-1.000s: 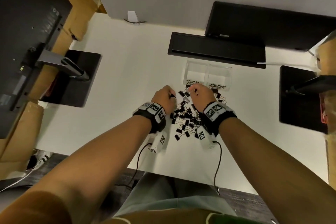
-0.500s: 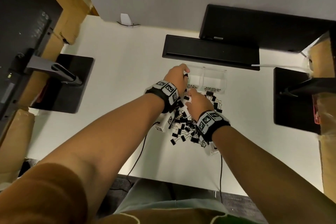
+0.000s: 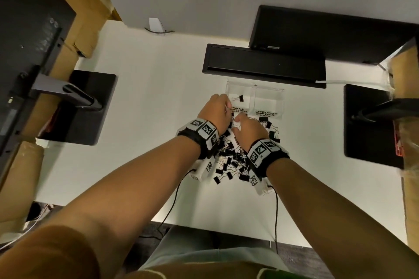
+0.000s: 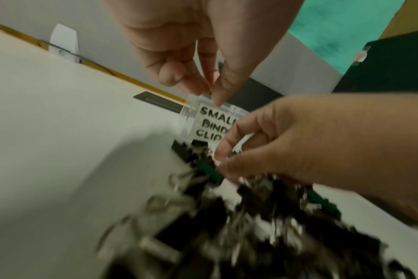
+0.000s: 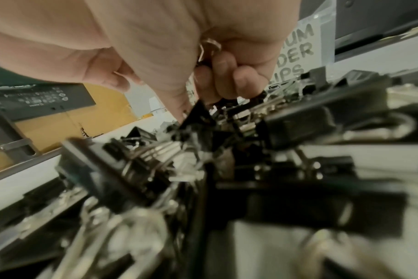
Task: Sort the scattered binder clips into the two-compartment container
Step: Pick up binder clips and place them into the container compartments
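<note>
A clear two-compartment container (image 3: 280, 106) stands behind the pile, labelled for small clips (image 4: 203, 120) on the left and medium clips (image 5: 298, 51) on the right. One small black clip (image 3: 238, 98) lies in the left compartment. The right one looks empty. Black binder clips (image 3: 231, 159) are heaped in front of it. My left hand (image 3: 227, 106) hovers at the container's front left corner, its thumb and fingers (image 4: 209, 92) loosely curled with nothing seen in them. My right hand (image 3: 237, 121) is on the pile's far edge and pinches a clip (image 4: 211, 170); a wire handle (image 5: 208, 45) shows against its palm.
A long black bar (image 3: 263, 65) and a monitor (image 3: 317, 31) sit just behind the container. Black stand bases lie at the left (image 3: 90, 120) and the right (image 3: 371, 124). Cardboard boxes flank both sides. Cables hang off the table's near edge (image 3: 226, 231).
My left hand carried a clip from the pile to the container, and that clip now lies in the small compartment. The right hand stayed on the pile and took hold of a clip.
</note>
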`<action>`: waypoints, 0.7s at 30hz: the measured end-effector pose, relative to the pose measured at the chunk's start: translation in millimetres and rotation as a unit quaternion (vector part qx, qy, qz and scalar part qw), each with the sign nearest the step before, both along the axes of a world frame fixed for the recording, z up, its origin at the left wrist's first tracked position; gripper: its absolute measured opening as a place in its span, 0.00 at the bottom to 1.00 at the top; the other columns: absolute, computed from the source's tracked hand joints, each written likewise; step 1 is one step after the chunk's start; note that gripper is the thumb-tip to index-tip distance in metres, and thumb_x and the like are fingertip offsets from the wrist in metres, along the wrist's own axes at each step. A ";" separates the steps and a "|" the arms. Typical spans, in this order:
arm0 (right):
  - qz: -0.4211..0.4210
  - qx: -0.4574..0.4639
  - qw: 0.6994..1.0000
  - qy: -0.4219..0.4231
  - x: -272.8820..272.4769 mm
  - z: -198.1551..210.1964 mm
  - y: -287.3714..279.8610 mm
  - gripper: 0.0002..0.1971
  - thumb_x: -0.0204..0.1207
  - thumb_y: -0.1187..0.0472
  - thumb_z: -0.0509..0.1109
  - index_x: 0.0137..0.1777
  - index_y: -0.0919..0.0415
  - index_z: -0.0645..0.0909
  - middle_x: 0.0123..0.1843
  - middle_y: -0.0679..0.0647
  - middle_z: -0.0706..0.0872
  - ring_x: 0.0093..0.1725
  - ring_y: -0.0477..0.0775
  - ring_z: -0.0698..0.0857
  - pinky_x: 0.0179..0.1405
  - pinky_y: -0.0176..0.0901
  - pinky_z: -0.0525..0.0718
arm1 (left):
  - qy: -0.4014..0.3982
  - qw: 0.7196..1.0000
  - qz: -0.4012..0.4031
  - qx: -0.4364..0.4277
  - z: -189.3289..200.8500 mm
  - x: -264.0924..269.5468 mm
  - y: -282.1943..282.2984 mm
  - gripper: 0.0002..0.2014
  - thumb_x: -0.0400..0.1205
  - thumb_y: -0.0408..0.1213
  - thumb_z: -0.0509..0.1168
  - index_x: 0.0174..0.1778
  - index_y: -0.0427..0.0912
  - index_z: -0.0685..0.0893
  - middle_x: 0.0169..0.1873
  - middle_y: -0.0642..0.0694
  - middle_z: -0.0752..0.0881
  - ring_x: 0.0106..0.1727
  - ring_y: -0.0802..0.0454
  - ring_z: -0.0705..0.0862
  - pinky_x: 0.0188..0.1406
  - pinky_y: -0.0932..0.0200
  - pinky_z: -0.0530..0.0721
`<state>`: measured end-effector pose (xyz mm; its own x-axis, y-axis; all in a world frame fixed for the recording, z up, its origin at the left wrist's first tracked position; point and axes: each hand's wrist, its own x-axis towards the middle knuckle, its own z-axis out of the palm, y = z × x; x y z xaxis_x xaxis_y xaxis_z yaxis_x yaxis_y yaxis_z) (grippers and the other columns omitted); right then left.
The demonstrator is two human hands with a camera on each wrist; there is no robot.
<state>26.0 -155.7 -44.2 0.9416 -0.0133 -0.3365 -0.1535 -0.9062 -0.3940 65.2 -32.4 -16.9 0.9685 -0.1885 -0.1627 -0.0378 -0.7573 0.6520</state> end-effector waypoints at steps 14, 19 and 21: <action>0.008 -0.033 0.996 0.077 4.6 0.7 2.9 0.12 0.79 0.58 0.62 0.60 0.60 0.73 0.48 0.57 0.86 0.46 0.60 0.85 0.42 0.46 0.81 | 0.076 0.983 -0.035 0.164 -22.6 -12.6 18.6 0.12 0.80 0.36 0.59 0.58 0.38 0.76 0.56 0.40 0.78 0.57 0.41 0.79 0.53 0.47 0.82; 0.020 -0.038 0.996 0.074 6.9 3.3 6.0 0.08 0.77 0.62 0.62 0.54 0.60 0.78 0.48 0.56 0.87 0.46 0.58 0.84 0.41 0.44 0.80 | 0.020 0.983 -0.125 0.135 -19.2 -8.7 16.0 0.18 0.78 0.28 0.60 0.64 0.40 0.76 0.62 0.42 0.76 0.61 0.42 0.76 0.54 0.50 0.78; 0.021 -0.020 0.998 0.062 5.6 4.6 4.3 0.09 0.76 0.62 0.63 0.56 0.59 0.76 0.47 0.56 0.86 0.43 0.57 0.83 0.38 0.43 0.78 | 0.021 0.975 -0.175 0.138 -19.8 -6.8 12.9 0.24 0.76 0.25 0.62 0.70 0.42 0.74 0.65 0.42 0.76 0.63 0.42 0.75 0.55 0.49 0.79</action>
